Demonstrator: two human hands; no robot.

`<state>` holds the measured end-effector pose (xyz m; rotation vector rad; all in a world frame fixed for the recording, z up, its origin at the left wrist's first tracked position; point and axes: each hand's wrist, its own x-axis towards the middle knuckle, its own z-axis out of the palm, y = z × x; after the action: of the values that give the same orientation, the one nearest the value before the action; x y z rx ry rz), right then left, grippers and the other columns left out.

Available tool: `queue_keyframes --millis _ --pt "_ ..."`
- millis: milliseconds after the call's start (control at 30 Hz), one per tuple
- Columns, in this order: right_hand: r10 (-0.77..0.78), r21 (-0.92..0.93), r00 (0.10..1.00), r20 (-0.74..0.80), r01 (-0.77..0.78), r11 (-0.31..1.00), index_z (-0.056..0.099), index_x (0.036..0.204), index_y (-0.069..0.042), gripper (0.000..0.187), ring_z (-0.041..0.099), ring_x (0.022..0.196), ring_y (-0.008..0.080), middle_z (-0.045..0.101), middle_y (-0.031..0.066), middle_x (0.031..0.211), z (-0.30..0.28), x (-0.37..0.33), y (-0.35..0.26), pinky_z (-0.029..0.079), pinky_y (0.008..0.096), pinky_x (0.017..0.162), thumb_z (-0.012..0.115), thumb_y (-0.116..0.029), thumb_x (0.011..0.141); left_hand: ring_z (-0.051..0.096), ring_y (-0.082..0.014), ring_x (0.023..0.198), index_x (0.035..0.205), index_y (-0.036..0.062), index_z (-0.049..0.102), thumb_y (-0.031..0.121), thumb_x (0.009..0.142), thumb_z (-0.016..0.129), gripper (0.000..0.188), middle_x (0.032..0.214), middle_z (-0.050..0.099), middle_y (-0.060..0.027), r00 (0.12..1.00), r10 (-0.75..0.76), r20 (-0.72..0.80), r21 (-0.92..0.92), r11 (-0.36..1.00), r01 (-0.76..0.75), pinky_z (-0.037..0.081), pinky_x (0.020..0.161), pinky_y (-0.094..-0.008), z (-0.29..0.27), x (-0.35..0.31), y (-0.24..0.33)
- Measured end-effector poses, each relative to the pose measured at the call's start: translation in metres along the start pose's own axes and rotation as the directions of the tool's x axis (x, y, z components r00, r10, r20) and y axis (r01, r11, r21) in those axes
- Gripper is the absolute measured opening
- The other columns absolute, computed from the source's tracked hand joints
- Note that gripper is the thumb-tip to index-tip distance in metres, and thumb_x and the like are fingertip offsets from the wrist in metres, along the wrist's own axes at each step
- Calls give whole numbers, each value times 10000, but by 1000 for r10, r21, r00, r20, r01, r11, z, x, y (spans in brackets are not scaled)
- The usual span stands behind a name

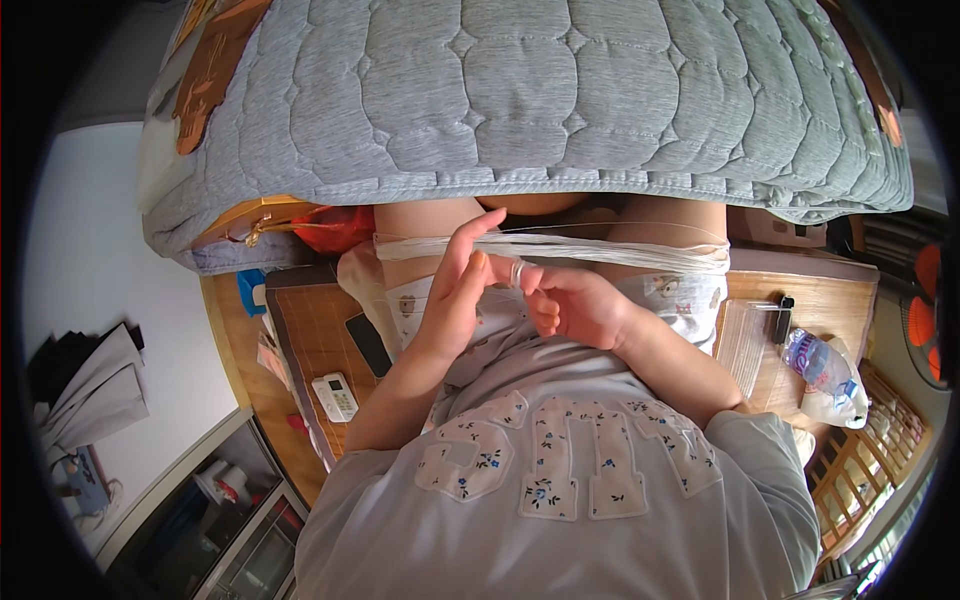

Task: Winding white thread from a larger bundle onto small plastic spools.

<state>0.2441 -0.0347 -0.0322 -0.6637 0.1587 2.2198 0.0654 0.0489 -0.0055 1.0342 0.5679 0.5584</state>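
A skein of thin white thread (640, 253) is stretched in a loop around my two bare knees. A few turns of the same thread form a small coil (517, 273) on a finger between my hands. My left hand (462, 295) is raised, one finger stretched up and away, the thumb close to the coil. From the right, my right hand (583, 306) meets it with its fingers curled, pinching near the coil. Single strands run between the skein and my hands. Which finger bears the coil is partly hidden by overlap.
A grey quilted mattress (520, 100) rises just beyond my knees. On the wooden seat lie a white remote control (335, 397) and a dark phone (369, 345) at left, a plastic bottle (820, 362) at right. A red bag (335, 230) sits under the mattress edge; an orange-bladed fan (922, 325) stands far right.
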Motion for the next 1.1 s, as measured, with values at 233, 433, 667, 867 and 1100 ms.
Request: queue_keyframes --millis 233,433,667,867,1100 --pt "-299 -464 953 45 285 839 595 922 -79 208 470 619 81 487 -32 663 -2 0 4 397 248 609 503 -250 997 645 -141 863 1437 -3 330 295 1057 395 487 919 694 -106 991 -27 -135 578 810 101 473 847 -292 8 1 4" --pt "-195 -284 977 -85 163 945 583 935 -70 200 483 655 84 525 -15 713 -11 9 3 392 232 623 513 -246 999 637 -141 901 1406 -35 384 303 1046 414 494 977 702 -121 998 -26 -61 246 968 41 460 870 -280 2 2 5" --pt "-378 -603 920 108 363 710 580 949 -76 206 500 682 95 540 -13 740 -8 10 8 411 256 658 525 -269 994 631 -158 934 1450 -72 293 450 1048 297 659 1052 716 -122 983 176 56 604 778 -174 383 1031 -412 4 7 -1" --pt "-325 -210 945 -36 310 927 568 965 -47 153 540 684 112 555 0 760 -7 8 1 449 264 685 522 -193 955 614 -189 1091 1452 -62 284 491 1032 341 696 1120 692 -139 994 3 114 610 789 -72 355 1066 -436 -9 4 -2" --pt "-364 -603 929 64 326 728 591 971 -22 209 584 711 111 606 22 803 -9 7 6 458 258 699 492 -198 1022 633 -158 937 1442 -61 267 549 1019 336 746 904 694 -75 961 274 32 585 775 -240 393 1024 -380 0 10 -27"
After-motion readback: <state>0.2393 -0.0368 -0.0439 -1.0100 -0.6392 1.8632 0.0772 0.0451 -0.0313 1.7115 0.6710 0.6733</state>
